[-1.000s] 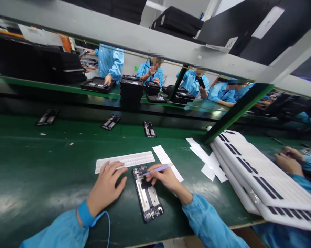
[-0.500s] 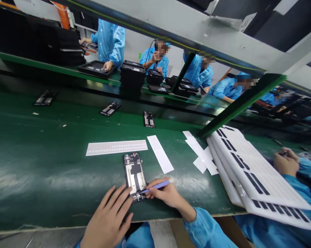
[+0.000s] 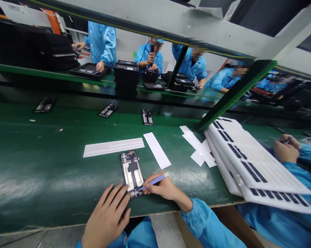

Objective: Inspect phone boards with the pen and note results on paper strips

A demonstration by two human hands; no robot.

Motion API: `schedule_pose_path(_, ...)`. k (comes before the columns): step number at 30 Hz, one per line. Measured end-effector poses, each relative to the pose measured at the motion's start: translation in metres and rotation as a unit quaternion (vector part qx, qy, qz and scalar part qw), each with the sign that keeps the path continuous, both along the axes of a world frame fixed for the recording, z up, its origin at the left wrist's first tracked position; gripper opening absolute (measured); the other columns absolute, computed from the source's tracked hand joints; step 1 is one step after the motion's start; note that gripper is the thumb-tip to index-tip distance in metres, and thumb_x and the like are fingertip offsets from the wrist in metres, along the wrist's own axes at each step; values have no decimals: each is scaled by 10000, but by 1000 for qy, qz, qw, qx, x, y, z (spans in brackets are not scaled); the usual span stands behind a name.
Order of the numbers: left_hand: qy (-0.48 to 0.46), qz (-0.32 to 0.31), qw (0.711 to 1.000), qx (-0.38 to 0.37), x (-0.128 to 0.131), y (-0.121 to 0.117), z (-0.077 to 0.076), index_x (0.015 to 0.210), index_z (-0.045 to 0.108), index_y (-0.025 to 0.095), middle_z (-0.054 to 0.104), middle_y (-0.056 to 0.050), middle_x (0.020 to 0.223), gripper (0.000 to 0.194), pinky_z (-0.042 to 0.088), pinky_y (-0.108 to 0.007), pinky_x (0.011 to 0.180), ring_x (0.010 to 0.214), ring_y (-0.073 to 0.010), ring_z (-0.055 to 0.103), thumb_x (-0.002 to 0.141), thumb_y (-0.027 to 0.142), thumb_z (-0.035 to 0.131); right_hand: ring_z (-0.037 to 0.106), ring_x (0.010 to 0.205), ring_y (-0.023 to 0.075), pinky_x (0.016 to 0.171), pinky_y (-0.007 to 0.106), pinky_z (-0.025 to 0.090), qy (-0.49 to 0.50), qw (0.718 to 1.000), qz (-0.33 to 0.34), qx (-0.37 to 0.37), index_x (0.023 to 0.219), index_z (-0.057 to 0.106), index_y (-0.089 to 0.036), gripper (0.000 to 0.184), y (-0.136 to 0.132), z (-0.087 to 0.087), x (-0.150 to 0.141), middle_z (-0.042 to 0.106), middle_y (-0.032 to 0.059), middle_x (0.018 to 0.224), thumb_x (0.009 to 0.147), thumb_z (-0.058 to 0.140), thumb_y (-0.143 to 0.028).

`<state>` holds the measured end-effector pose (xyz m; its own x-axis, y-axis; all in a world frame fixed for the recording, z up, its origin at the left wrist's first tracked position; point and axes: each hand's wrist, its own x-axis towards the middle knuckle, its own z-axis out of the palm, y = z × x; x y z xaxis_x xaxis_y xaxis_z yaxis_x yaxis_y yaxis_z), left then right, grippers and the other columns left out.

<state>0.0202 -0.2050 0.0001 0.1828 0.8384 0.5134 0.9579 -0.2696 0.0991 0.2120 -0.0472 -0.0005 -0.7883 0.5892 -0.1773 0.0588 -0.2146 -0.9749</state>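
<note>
Pinching a slim purple tool (image 3: 155,180) between thumb and fingers, the right hand (image 3: 162,188) is bringing its tip to the near end of an opened phone body (image 3: 132,175). The phone body is lying on the bench (image 3: 49,179), just ahead of and between the two hands. The left hand (image 3: 107,213) is spreading its fingers and gripping nothing; its fingertips are reaching the near left corner, though whether they are pressing is unclear. The hands are working apart from each other. The step in hand is seemingly being fine tool work at that near end; the part under the tip is showing too small to tell. The next move is probably calling for light, exact pressure while the phone body is being steadied. Past its far end, a printed strip (image 3: 113,147) is lying ahead of the left hand; another white strip (image 3: 161,155) is lying ahead of the right.
</note>
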Motion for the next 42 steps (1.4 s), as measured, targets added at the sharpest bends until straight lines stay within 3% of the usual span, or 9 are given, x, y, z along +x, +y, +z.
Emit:
schedule_pose_path(14,-19,1,1000,-2,2,-1,-2,1118,655,195,594,-53,1260,286,293,-432,1112,1166,-246,527,904,299,497,690,642,174,616,261,561,-6,1000,-2,-3,851,729,-101,365,1,2,-1,718,89,715,723,798,-435)
schedule_pose_path(22,36,-31,998,-31,-2,-1,4,1280,575,263,563,-43,1287,394,253,-426,1118,1161,-228,521,898,245,481,690,646,175,622,259,561,2,1000,5,7,870,728,-100,341,2,-1,0,719,89,717,738,790,-409)
schedule_pose_path(28,-6,-23,999,-25,1,2,7,1296,567,297,597,-22,1222,394,315,-423,1077,1100,-211,545,926,240,443,685,644,168,636,259,560,-7,1000,-1,29,883,721,-104,339,-1,1,0,718,83,728,752,780,-411)
schedule_pose_path(35,-3,-28,1000,-12,0,3,7,1253,596,287,616,-11,1212,368,340,-419,1049,1093,-207,555,925,233,439,676,620,157,619,260,565,-2,1000,-27,9,957,667,-117,440,-5,2,-2,705,62,720,733,782,-478)
schedule_pose_path(42,-40,-39,998,-13,-3,1,-2,1014,640,187,646,-45,1143,180,352,-429,1086,1110,-206,569,909,259,513,694,663,177,633,254,564,-9,999,13,52,901,735,-126,312,-3,-1,1,721,74,744,766,764,-405)
